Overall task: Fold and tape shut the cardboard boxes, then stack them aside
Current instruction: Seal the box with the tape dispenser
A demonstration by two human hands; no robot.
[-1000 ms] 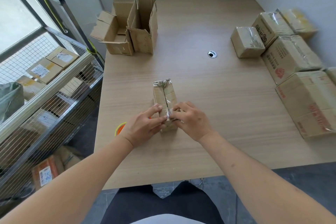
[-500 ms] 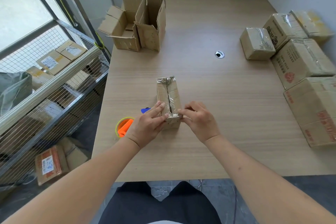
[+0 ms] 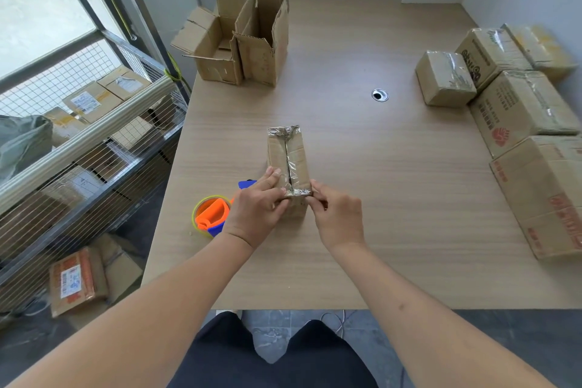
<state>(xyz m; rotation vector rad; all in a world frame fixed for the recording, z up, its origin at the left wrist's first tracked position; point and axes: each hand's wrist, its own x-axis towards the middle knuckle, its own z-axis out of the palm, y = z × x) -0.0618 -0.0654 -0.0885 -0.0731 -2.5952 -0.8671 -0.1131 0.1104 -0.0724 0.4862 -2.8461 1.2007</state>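
Note:
A small narrow cardboard box (image 3: 288, 156) lies in the middle of the wooden table (image 3: 393, 198), with clear tape along its top seam. My left hand (image 3: 256, 209) holds its near left corner, fingers on the top and thumb on the near end. My right hand (image 3: 338, 216) pinches the tape at the near right corner. An orange and blue tape dispenser (image 3: 211, 216) lies just left of my left hand. Two open, untaped boxes (image 3: 248, 41) stand at the far left of the table. Several taped boxes (image 3: 516, 110) sit along the right edge.
A metal wire shelf (image 3: 78, 135) with parcels stands left of the table. More parcels (image 3: 78, 280) lie on the floor below it. A round cable hole (image 3: 379, 94) sits in the table beyond the box. White walls close the far and right sides.
Both hands have slid from the top of the box down to its near end, pressing the tape over the edge. The dispenser has come into view as my left hand moved.

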